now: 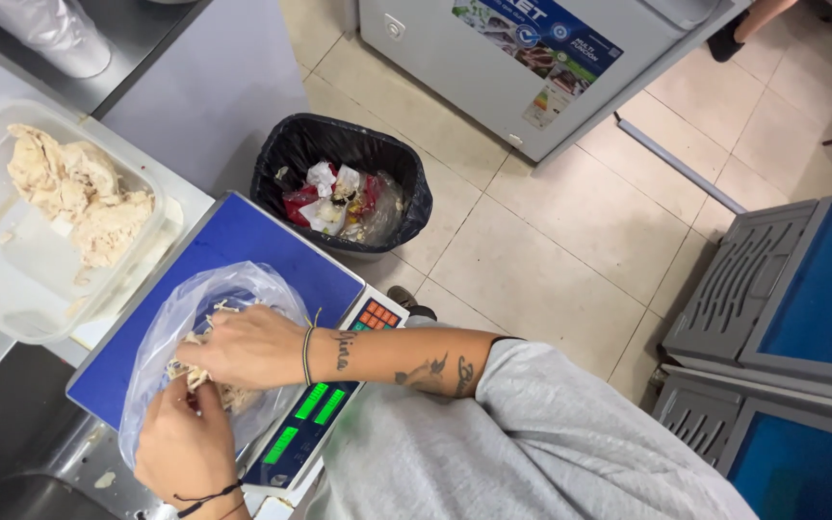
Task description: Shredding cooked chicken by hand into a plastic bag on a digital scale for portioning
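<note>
hands (214, 395) in clear bag (206, 306), over scale (243, 246)

Two hands, the left hand (185, 445) and the right hand (247, 349), meet at one clear plastic bag (206, 310) on one blue scale (243, 246). Beside the scale: one clear tub (12, 289). Beyond it: one black bin (312, 144).

My right hand (247, 347) reaches in from the right, forearm stretched level, wrist straight with a thin band around it, fingers curled down and pinched together. My left hand (185, 445) comes up from the lower edge, back toward me, fingers bent inward to meet the right fingertips. Both hands are closed and touching.
</note>
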